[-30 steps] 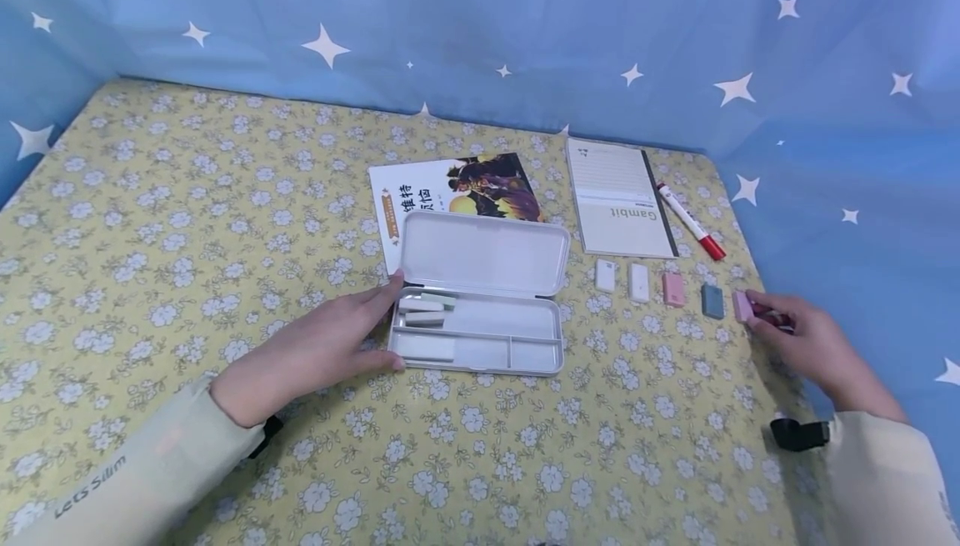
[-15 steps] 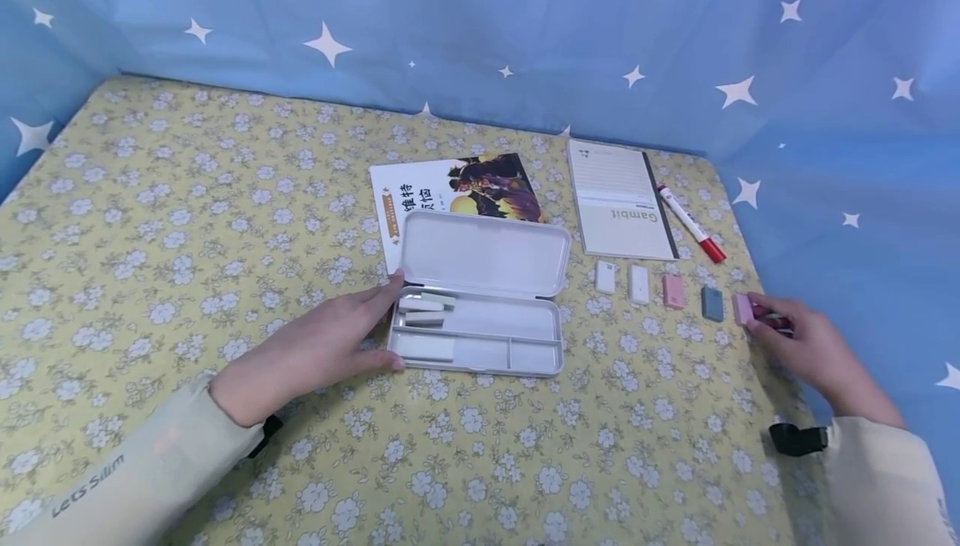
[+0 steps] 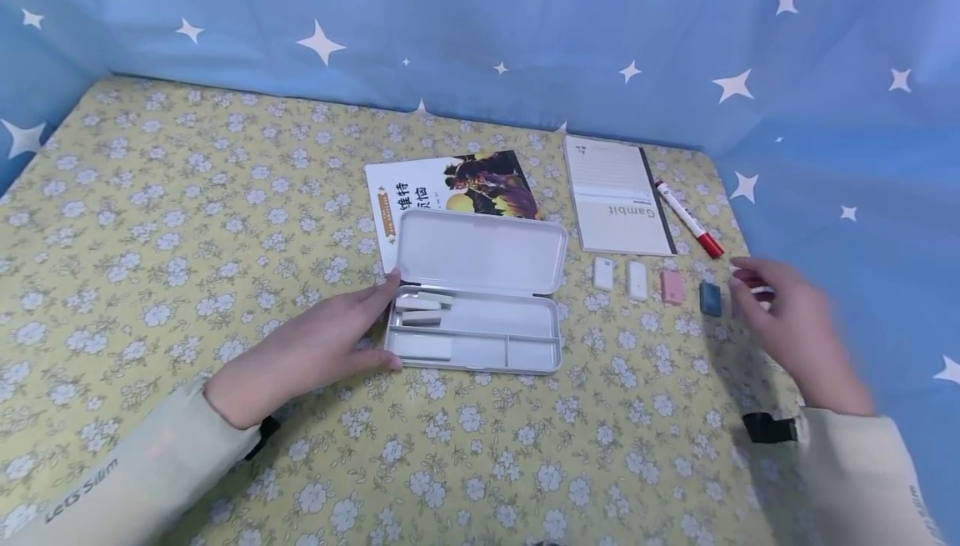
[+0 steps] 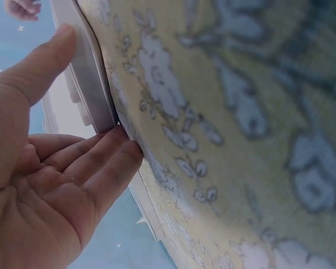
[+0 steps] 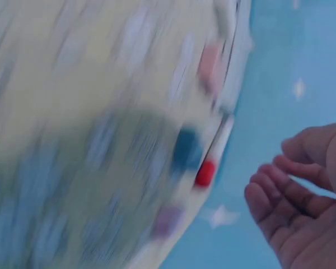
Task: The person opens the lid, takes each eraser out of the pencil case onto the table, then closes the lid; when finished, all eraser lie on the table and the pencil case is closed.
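My left hand (image 3: 311, 348) rests against the left end of a white pencil case (image 3: 532, 329), thumb at the near corner and fingertips at the far corner. The case's lid lies folded back; several pale blocks (image 3: 422, 317) sit in the left part of its compartments. My right hand (image 3: 798, 333) holds nothing and hovers at the table's right side, fingers loosely bent. A purple eraser (image 5: 168, 221) lies on the table, hidden behind that hand in the head view. Left of it stand a blue eraser (image 3: 710, 299), a pink eraser (image 3: 672, 288) and two white erasers (image 3: 637, 281) in a row.
A booklet (image 3: 435, 183) lies partly under the case's lid. Behind the erasers are a notebook (image 3: 618, 196) and a red-capped marker (image 3: 688, 219). A blue star-patterned curtain (image 3: 480, 21) borders the far and right sides of the floral-covered table (image 3: 225, 196).
My right hand has let go of the purple eraser and lifted away from it. My left hand has stayed at the pencil case.
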### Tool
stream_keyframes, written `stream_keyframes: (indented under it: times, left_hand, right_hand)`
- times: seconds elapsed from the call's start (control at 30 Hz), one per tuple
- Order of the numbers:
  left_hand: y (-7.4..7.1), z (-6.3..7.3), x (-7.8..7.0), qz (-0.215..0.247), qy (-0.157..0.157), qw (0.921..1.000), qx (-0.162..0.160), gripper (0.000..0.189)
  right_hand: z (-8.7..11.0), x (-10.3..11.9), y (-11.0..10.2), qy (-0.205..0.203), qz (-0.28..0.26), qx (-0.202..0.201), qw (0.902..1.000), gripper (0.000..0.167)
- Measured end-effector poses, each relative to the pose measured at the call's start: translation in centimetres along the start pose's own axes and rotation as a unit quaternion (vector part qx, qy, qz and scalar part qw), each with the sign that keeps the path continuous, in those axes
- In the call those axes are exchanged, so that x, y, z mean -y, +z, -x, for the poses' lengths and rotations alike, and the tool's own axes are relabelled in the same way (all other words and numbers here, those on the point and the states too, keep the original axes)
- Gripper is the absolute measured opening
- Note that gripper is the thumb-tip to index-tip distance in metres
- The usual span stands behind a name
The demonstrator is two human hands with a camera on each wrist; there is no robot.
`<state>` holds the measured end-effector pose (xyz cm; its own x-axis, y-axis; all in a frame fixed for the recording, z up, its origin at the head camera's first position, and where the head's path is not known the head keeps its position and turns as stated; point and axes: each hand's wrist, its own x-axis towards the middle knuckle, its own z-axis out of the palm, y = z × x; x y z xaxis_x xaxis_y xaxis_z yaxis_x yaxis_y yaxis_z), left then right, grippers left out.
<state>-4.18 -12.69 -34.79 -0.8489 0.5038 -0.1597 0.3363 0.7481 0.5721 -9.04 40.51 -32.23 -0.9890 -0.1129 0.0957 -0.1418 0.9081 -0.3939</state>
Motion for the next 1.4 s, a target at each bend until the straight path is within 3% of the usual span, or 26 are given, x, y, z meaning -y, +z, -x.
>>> stream_keyframes:
  times: [0.1, 0.2, 0.47, 0.77, 1.0, 1.13, 1.23, 1.4]
  left_hand:
    - [-0.1, 0.1, 0.1, 0.001, -0.003, 1.0, 0.002, 0.108]
    - [-0.1, 0.2, 0.0, 0.003, 0.0, 1.0, 0.003, 0.106]
    - [0.0, 0.0, -0.1, 0.008, -0.006, 0.9999, 0.001, 0.107]
    - [0.0, 0.0, 0.0, -0.001, -0.016, 0.9999, 0.001, 0.107]
    - [0.0, 0.0, 0.0, 0.004, -0.018, 0.9998, -0.001, 0.106]
    - [0.0, 0.1, 0.1, 0.007, -0.012, 0.9999, -0.005, 0.106]
    - [0.1, 0.0, 0.1, 0.011, -0.011, 0.9999, -0.005, 0.105]
    - [0.0, 0.0, 0.1, 0.008, -0.011, 0.9999, -0.002, 0.107]
  right_hand:
    - [-0.4, 3.3, 1.0, -0.073, 0.0, -0.008, 0.9973, 0.032]
    - [-0.7, 6.7, 1.8, -0.134, 0.011, 0.013, 0.9909, 0.031]
    - [-1.6, 12.8, 4.9, -0.271, -0.031, 0.086, 0.9583, 0.031]
    - [-1.8, 18.1, 8.8, -0.337, -0.05, 0.189, 0.9212, 0.03]
    - [-1.8, 21.9, 10.2, -0.371, -0.035, 0.23, 0.899, 0.032]
    - [-1.7, 23.4, 10.9, -0.404, -0.043, 0.241, 0.8811, 0.032]
    - [-1.5, 24.0, 11.5, -0.413, -0.047, 0.248, 0.8751, 0.032]
    - [-0.9, 24.5, 12.0, -0.412, -0.03, 0.25, 0.876, 0.033]
